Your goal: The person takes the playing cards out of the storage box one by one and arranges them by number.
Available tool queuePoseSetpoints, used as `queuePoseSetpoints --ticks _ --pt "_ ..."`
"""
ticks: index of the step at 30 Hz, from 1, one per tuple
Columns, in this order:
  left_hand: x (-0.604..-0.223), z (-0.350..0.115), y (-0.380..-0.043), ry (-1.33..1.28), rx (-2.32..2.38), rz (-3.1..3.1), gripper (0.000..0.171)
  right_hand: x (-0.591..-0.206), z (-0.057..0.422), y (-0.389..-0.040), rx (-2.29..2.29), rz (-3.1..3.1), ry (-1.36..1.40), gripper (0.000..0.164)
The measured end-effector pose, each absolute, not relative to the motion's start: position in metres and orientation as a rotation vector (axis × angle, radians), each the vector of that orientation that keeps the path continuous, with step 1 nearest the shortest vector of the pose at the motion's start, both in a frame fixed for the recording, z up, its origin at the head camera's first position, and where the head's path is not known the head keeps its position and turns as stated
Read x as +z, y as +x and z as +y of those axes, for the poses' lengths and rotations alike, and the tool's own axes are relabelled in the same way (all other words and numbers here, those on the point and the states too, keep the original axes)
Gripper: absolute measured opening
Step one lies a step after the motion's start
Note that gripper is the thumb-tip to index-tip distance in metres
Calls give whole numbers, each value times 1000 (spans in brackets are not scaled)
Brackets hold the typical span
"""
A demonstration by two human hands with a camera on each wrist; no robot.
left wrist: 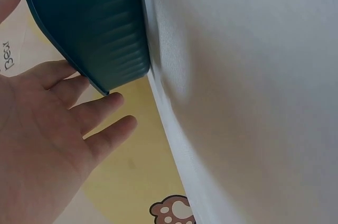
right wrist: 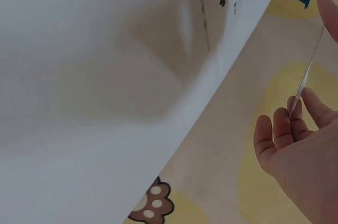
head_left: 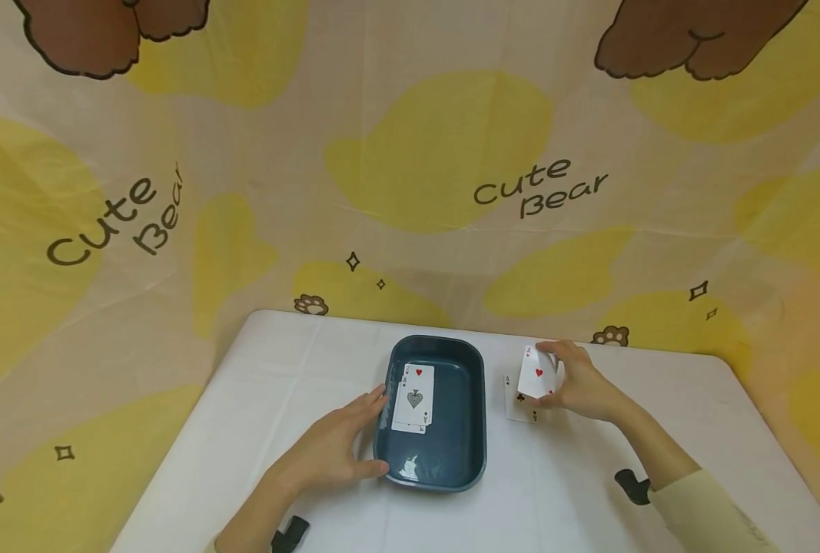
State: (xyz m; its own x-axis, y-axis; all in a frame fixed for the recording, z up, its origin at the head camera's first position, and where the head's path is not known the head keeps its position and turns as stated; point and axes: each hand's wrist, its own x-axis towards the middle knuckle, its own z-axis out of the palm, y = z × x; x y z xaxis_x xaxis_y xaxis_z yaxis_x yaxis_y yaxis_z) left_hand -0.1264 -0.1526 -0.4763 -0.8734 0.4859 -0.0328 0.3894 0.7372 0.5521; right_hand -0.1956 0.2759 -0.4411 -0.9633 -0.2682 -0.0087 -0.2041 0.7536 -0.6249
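My right hand [head_left: 582,382] pinches a playing card [head_left: 536,370], an ace with a red heart, between thumb and fingers. In the right wrist view this held card [right wrist: 303,83] shows edge-on, away from the table. Behind and below it, an ace of clubs [head_left: 516,411] lies on the table, partly covered in the head view. With fingers spread and nearly straight, my left hand [head_left: 330,442] touches the left rim of a dark blue tray [head_left: 461,461]. Inside the tray lie overlapping cards, with an ace of spades [head_left: 414,411] and a red heart visible.
A white-covered table [head_left: 299,361] carries the tray and the cards. Behind it hangs a yellow and beige cloth [head_left: 410,153] printed with bears and lettering. Dark straps [head_left: 634,488] show near both wrists.
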Motion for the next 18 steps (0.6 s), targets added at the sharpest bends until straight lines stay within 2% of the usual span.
queuePoseSetpoints --ticks 18 --pt "-475 -151 -127 700 804 2751 94 -471 319 -194 -956 2781 -307 93"
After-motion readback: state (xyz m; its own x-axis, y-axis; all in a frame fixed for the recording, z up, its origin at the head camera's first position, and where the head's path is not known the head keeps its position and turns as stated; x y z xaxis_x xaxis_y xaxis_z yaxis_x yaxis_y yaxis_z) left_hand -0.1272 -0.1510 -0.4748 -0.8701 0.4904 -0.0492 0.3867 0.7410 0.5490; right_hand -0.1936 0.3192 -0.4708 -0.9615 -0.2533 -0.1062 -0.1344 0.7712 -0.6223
